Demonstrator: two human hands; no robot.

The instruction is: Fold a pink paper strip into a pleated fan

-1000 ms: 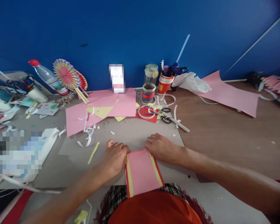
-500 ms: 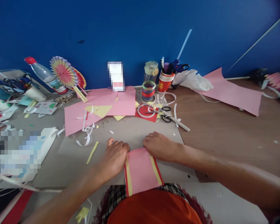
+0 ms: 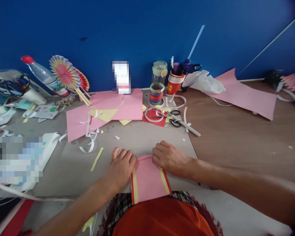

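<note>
A pink paper sheet (image 3: 149, 185) with yellow and red strips along both sides lies at the table's front edge, its near end against my orange top. Its far edge is bent into a narrow fold. My left hand (image 3: 123, 165) grips the far left corner, fingers curled and the thumb tucked out of view. At the far right corner, my right hand (image 3: 167, 157) is closed over the fold in the same way. Between the two hands a short stretch of the folded edge shows.
Scissors (image 3: 175, 118), a beige stick (image 3: 190, 128) and paper scraps lie beyond my right hand. Pink sheets (image 3: 130, 106) spread at the back, near a clear bottle (image 3: 159, 78) and a red paper cup (image 3: 174, 83). Left stand pleated paper fans (image 3: 64, 72) and a red-capped bottle (image 3: 43, 75).
The folded far edge of the pink paper shows more plainly between my hands. Both hands have shifted only slightly, the right one a little toward me. The view has tilted slightly.
</note>
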